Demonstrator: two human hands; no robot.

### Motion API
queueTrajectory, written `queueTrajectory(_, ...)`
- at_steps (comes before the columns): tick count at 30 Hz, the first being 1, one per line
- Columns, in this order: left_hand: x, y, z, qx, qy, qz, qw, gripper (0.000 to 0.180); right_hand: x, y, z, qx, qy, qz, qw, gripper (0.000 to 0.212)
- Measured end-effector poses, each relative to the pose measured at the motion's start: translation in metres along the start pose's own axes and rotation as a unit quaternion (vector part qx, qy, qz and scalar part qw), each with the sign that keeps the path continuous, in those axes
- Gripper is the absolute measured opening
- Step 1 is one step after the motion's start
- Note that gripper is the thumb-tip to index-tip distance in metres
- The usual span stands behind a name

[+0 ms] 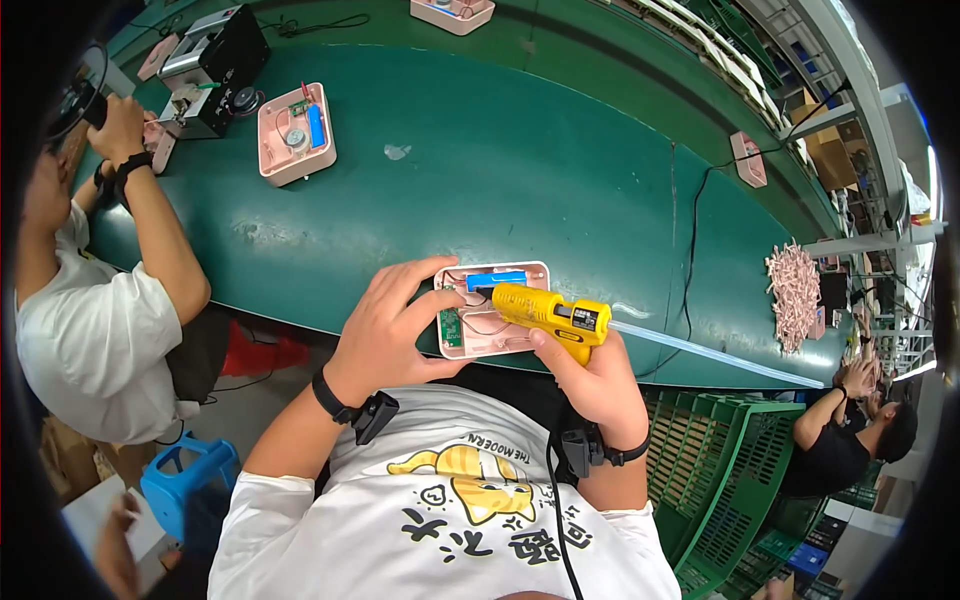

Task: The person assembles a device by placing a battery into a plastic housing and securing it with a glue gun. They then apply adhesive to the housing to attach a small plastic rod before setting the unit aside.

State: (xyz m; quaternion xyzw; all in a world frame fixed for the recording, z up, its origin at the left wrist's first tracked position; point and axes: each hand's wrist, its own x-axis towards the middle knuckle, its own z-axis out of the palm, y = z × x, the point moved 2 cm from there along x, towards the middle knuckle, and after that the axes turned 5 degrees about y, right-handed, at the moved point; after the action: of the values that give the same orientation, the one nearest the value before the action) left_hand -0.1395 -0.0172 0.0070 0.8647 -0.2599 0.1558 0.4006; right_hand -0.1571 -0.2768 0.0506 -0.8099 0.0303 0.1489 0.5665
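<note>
In my right hand (600,380) is a yellow hot glue gun (545,312), its nozzle pointing left into a pink plastic housing (485,347). A long clear glue stick (715,360) trails from the gun's back over the table. My left hand (395,320) grips the housing's left side, thumb low and fingers along the upper edge. Inside the housing lie a blue cylindrical battery (495,280), a green circuit board (450,328) and thin wires. The nozzle tip sits just below the battery, near my left index finger; any glue there is too small to make out.
A similar pink housing (297,135) with battery and board lies farther left on the green table (430,200). A black machine (213,75) stands beyond it. At the right is a pile of small pink parts (793,298). Green crates (720,480) stand below; co-workers sit left and right.
</note>
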Motion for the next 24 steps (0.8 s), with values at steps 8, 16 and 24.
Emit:
queueTrajectory(8,-0.002,0.001,-0.001,-0.007,0.008,0.0,1.0,0.058,-0.007,0.003,0.001,0.004,0.038,-0.029,0.999,0.03)
queueTrajectory(16,-0.003,-0.003,0.0,-0.015,0.003,0.015,1.0,0.062,-0.003,-0.009,0.006,-0.021,0.036,-0.037,0.998,0.025)
queueTrajectory(24,0.005,0.003,-0.003,-0.041,0.038,-0.008,0.998,0.078,-0.007,0.024,-0.028,0.189,0.095,-0.013,0.977,0.026)
